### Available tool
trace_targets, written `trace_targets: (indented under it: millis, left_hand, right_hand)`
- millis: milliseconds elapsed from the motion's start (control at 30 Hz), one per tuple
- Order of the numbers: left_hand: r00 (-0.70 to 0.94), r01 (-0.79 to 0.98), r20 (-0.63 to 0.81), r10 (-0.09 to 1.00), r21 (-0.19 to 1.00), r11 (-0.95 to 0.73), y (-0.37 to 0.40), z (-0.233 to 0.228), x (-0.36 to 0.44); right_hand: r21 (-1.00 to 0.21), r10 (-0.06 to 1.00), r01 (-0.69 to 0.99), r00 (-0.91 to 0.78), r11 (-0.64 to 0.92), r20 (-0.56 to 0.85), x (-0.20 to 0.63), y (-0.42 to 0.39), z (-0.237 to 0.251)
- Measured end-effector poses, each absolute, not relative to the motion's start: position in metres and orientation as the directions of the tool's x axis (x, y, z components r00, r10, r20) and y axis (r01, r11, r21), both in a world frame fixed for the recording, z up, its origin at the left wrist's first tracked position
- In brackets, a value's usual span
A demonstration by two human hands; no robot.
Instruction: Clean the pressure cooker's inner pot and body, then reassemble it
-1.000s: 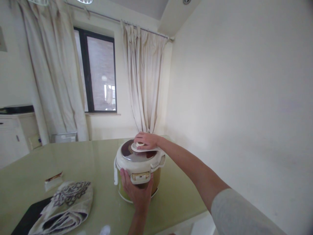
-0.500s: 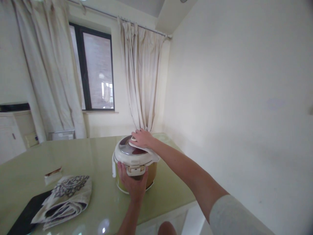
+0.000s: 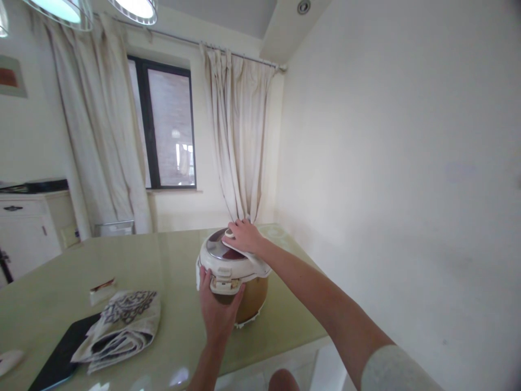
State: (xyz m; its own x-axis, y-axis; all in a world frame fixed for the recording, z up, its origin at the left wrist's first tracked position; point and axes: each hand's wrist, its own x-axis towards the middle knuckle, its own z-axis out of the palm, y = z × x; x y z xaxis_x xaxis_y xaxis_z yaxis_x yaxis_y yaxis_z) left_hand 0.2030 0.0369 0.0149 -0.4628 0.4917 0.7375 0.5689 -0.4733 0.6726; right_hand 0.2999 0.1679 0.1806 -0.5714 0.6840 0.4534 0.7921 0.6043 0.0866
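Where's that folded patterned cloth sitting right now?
The folded patterned cloth lies on the green table, left of the rice cooker, partly on a black mat.

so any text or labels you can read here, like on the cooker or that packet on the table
None can be read.
Rice cooker: the latch under the left hand has a plate, too blurred to show letters.
Lid handle under the right hand: no print visible.
Small packet: too small to read.
Folded cloth: a pattern only, no words.
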Motion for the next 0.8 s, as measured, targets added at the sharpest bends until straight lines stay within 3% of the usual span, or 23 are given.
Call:
trace_targets:
  millis: [67, 167, 233, 300, 367, 433, 600, 700, 800]
  left_hand:
    - [-0.376, 0.550, 0.725, 0.577, 0.676, -0.491, 0.031, 0.013, 0.183]
    - [-0.197, 0.570, 0.659, 0.726, 0.680, -0.462, 0.026, 0.005, 0.125]
    - [-0.240, 0.690, 0.601, 0.762, 0.658, -0.302, 0.027, -0.004, 0.074]
    - [-0.338, 0.823, 0.534, 0.775, 0.568, -0.033, 0.030, -0.018, 0.027]
    - [-0.418, 0.882, 0.482, 0.770, 0.416, 0.219, 0.031, -0.035, -0.006]
    - [-0.425, 0.901, 0.411, 0.806, 0.273, 0.336, 0.029, -0.053, -0.022]
    - [-0.345, 0.938, 0.378, 0.859, 0.114, 0.327, 0.025, -0.070, -0.027]
    - [-0.300, 0.949, 0.376, 0.877, 0.208, 0.236, 0.029, -0.050, -0.032]
    - [-0.445, 0.800, 0.272, 0.853, 0.548, 0.242, 0.031, -0.014, -0.035]
  right_hand:
    - [0.053, 0.677, 0.797, -0.544, 0.602, 0.496, 0.301, 0.162, 0.184]
    - [-0.001, 0.576, 0.765, -0.485, 0.644, 0.658, 0.310, 0.144, 0.191]
    - [-0.084, 0.501, 0.725, -0.383, 0.684, 0.776, 0.324, 0.127, 0.188]
    - [-0.211, 0.475, 0.687, -0.220, 0.695, 0.852, 0.341, 0.106, 0.175]
    - [-0.293, 0.457, 0.677, -0.072, 0.675, 0.887, 0.358, 0.086, 0.147]
    - [-0.349, 0.447, 0.687, 0.039, 0.637, 0.894, 0.370, 0.066, 0.105]
    - [-0.475, 0.505, 0.690, 0.180, 0.547, 0.844, 0.378, 0.026, -0.016]
    - [-0.521, 0.595, 0.684, 0.156, 0.511, 0.788, 0.378, 0.013, -0.068]
    - [-0.554, 0.639, 0.639, 0.124, 0.534, 0.759, 0.380, 0.010, -0.094]
